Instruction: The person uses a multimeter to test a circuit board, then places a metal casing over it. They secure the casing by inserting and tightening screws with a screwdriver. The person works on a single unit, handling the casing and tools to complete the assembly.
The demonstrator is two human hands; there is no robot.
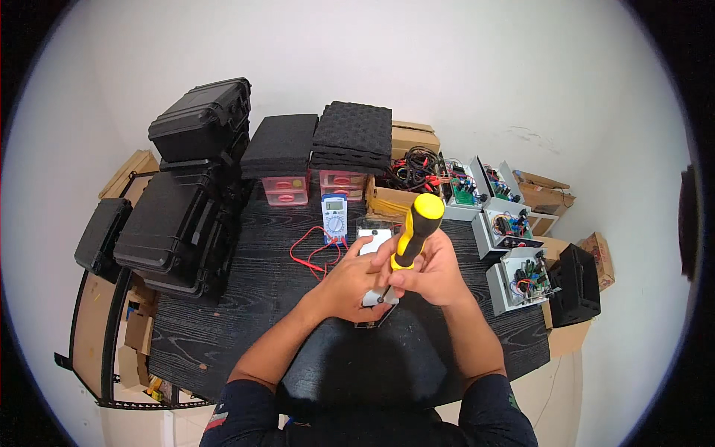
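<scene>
My right hand (436, 272) grips a screwdriver with a yellow and black handle (417, 227), held nearly upright with its tip down on a small white box (376, 242) lying on the black table (223, 328). My left hand (357, 283) holds the near end of that white box, fingers wrapped over its edge. A clear plastic sheet or lid lies under and around the box. Just behind it a blue multimeter (334, 214) lies flat, its red leads (313, 249) looping toward my left hand.
Black hard cases (186, 201) are stacked at the left. Foam pads (320, 138) sit on pink drawer units at the back. A cardboard box of cables (413, 171) and several open white boxes with circuit boards (506, 238) line the right. A black box (577, 283) sits far right.
</scene>
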